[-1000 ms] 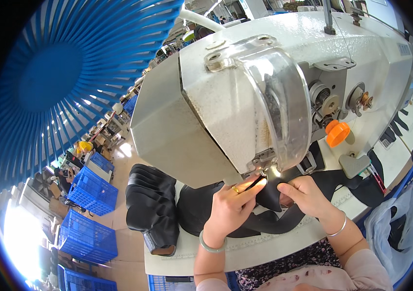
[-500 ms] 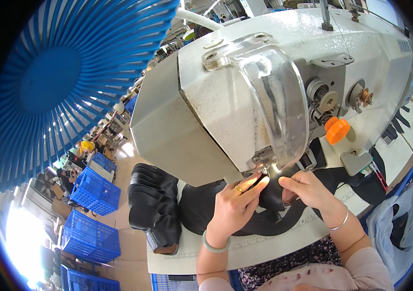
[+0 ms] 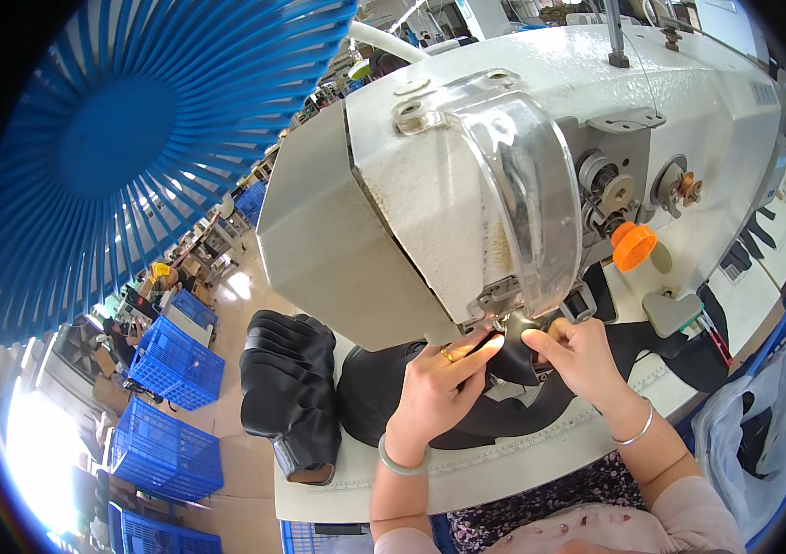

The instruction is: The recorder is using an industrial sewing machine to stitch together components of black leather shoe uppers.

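A white sewing machine [image 3: 393, 212] fills the middle, its needle area near my fingertips and partly hidden by the machine head. Under it lies a shiny black piece of material [image 3: 515, 362], with more black material [image 3: 370, 392] spread on both sides. My left hand [image 3: 439, 388], wearing a ring, presses its fingers together on the left edge of the piece beside the presser foot. On the other side, my right hand [image 3: 579, 355] pinches the piece between thumb and bent fingers, close to the foot.
A stack of folded black pieces [image 3: 289, 397] lies at the table's left edge. On the right are a grey magnet-like block [image 3: 672, 314] and a red pen-like tool [image 3: 716, 340]. A blue fan [image 3: 116, 138] looms upper left; blue crates [image 3: 176, 360] stand on the floor.
My right hand has shifted slightly left and its fingers have curled further around the black piece near the foot. My left hand stays on its edge. The whole view has shifted slightly.
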The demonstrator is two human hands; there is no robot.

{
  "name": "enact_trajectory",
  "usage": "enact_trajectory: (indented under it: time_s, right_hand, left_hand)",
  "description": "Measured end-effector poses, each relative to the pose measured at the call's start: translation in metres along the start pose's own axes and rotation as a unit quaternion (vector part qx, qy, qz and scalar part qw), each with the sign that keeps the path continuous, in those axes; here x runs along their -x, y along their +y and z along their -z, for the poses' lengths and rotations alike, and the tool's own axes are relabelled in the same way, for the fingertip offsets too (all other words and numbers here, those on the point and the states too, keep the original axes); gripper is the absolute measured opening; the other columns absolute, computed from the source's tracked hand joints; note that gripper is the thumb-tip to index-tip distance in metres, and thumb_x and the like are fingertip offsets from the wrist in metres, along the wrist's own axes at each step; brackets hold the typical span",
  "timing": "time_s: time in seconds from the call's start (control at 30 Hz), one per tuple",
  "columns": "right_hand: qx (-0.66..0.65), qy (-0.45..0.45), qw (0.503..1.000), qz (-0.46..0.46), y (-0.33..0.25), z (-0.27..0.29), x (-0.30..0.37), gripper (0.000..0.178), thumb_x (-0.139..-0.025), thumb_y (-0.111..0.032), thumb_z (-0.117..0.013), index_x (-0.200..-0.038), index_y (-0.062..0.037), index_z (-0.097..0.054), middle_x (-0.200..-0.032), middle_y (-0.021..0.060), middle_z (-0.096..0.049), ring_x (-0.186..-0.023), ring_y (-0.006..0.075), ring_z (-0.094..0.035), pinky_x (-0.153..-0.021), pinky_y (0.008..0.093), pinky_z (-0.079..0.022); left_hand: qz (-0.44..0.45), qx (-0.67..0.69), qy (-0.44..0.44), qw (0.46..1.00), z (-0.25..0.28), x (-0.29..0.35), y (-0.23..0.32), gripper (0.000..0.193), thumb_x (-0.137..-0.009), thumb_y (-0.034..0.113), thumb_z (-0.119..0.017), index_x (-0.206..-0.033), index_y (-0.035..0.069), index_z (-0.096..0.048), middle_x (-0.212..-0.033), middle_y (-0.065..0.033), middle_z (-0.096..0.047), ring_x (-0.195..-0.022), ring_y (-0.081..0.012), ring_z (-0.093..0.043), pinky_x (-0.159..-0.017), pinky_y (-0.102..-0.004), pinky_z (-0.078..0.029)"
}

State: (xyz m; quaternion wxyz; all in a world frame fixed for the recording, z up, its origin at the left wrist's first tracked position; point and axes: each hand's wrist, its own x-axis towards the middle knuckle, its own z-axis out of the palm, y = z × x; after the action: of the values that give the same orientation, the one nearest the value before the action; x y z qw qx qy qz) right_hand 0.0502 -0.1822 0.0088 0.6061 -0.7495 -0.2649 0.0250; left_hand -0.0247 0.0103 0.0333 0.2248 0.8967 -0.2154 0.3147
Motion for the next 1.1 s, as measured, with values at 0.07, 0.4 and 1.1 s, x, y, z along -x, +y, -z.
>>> enact_trajectory:
  time_s: [0.07, 0.4, 1.1]
  right_hand:
    - [0.061, 0.053, 0.997, -0.004, 0.001, -0.002, 0.0, 0.043, -0.086, -0.028, -0.068, -0.059, 0.003, -0.057, -0.054, 0.0061, -0.061, -0.048, 0.0096, -0.057, -0.048, 0.0267, -0.044]
    - [-0.087, -0.005, 0.994, -0.058, 0.003, 0.002, -0.007, 0.038, -0.085, -0.023, -0.069, -0.06, 0.0033, -0.058, -0.058, 0.0108, -0.065, -0.052, 0.0116, -0.064, -0.049, 0.0238, -0.05]
    - [0.083, 0.025, 0.996, -0.017, -0.011, 0.012, -0.013, 0.045, -0.076, -0.028, -0.076, -0.092, 0.003, -0.047, -0.051, 0.0081, -0.054, -0.045, 0.0175, -0.056, -0.05, 0.0287, -0.044]
  left_hand:
    - [0.019, 0.063, 0.017, 0.998, 0.0, 0.001, -0.003, 0.034, -0.072, -0.005, -0.065, -0.104, 0.003, -0.069, -0.104, -0.0155, -0.068, -0.073, -0.0261, -0.061, -0.072, -0.029, -0.05]
    - [-0.015, 0.045, 0.011, 0.999, 0.001, 0.0, 0.0, 0.038, -0.071, -0.008, -0.063, -0.107, 0.002, -0.068, -0.105, -0.0175, -0.068, -0.069, -0.0251, -0.058, -0.068, -0.0299, -0.049]
    - [0.015, -0.082, 0.058, 0.995, -0.012, 0.002, 0.023, 0.035, -0.071, 0.003, -0.068, -0.106, 0.004, -0.067, -0.098, -0.0097, -0.069, -0.064, -0.0218, -0.059, -0.059, -0.0287, -0.052]
